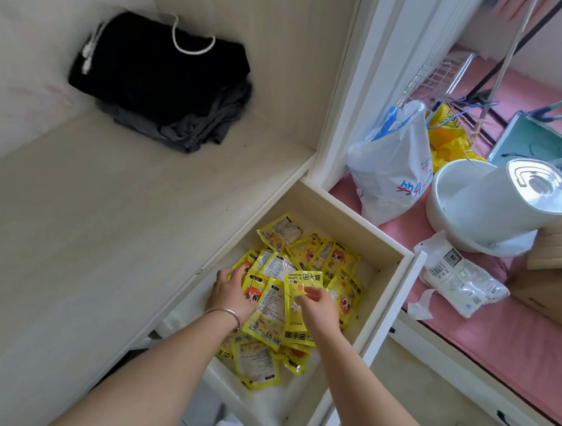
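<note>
Head view: right hand (318,305) pinches a yellow packet (302,285) marked "WARMER"; left hand (230,295) rests flat on the pile (338,259); bare floor by the drawer (352,221) front.

A heap of small yellow packets (306,258), printed with a red-haired cartoon face and black lettering, lies jumbled and overlapping in the open drawer (385,248). One packet (299,285) stands upright above the heap, pinched by the right hand (319,305).
</note>
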